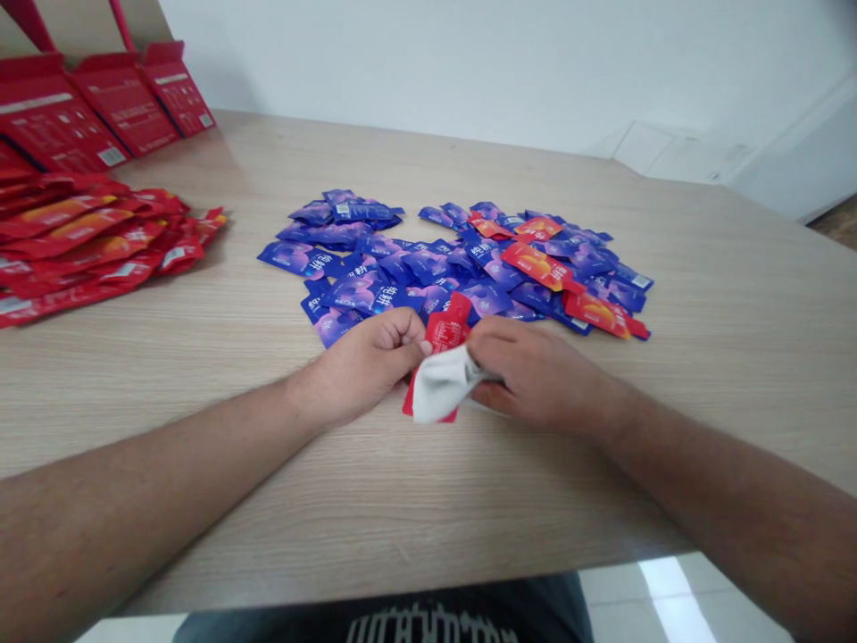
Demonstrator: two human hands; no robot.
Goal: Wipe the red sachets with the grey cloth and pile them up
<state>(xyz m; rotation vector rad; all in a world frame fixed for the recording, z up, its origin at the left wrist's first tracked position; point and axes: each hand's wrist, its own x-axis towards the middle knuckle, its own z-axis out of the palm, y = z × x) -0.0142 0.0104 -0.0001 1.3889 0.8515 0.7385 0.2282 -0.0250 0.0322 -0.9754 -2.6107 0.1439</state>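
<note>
My left hand [365, 362] and my right hand [536, 371] meet at the middle of the wooden table [428, 500]. Both pinch one red packet [445, 335] whose white inner side [438, 388] is folded open between them. The fingers of each hand are closed on its edges. Just beyond the hands lies a spread of several blue packets [402, 268] with a few red-orange packets [536, 263] mixed in on the right side.
A pile of red packets [87, 241] lies at the left edge of the table. Behind it stand red flat boxes [100, 107] against the wall. The floor shows past the near table edge.
</note>
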